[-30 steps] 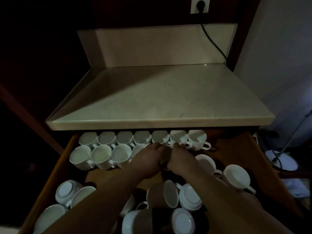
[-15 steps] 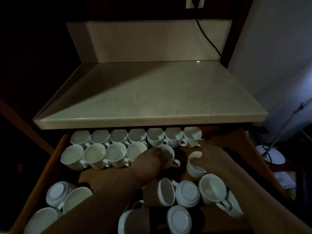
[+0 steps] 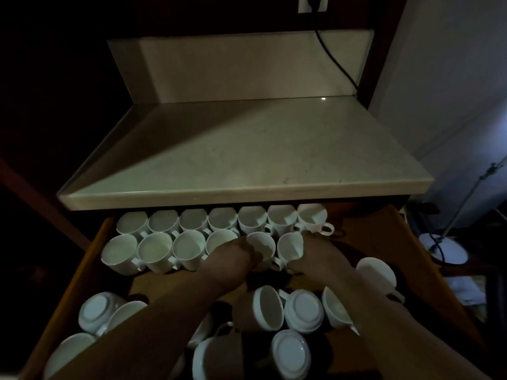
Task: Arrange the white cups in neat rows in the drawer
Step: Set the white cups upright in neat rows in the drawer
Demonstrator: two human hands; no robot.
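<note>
The left hand grips the fifth cup of the second row. The right hand, fingers curled, holds a tilted cup at its 3 o'clock. Set down crooked, it could chip its neighbour, and forearms may sweep loose cups at 6 o'clock in the drawer.

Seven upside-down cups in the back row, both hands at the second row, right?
No: the head view shows the back row's seven cups mouth up. The left hand and right hand are at the second row.
</note>
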